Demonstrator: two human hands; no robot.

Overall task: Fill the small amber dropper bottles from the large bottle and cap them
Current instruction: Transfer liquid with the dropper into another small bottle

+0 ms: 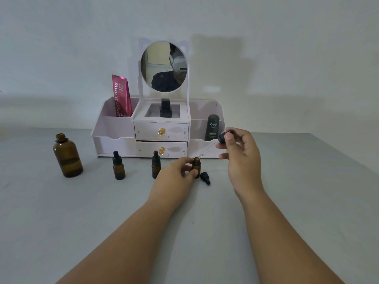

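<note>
My left hand [176,173] grips a small open amber bottle [196,166] standing on the table. My right hand [240,152] pinches the black bulb of a dropper [224,136]; its glass tube [207,150] slants down with the tip at the bottle's mouth. A loose black dropper cap [205,178] lies just right of that bottle. Two capped small amber bottles stand to the left, one [118,166] in the middle and another [155,165] beside my left hand. The large amber bottle [67,155] stands uncapped at far left, partly filled.
A pale pink vanity organiser [114,128] with two drawers and a round mirror [164,66] stands behind the bottles. It holds a pink tube [122,96], a black bottle [165,108] and a dark green Kahf bottle [212,128]. A grey tabletop [102,212] spreads in front.
</note>
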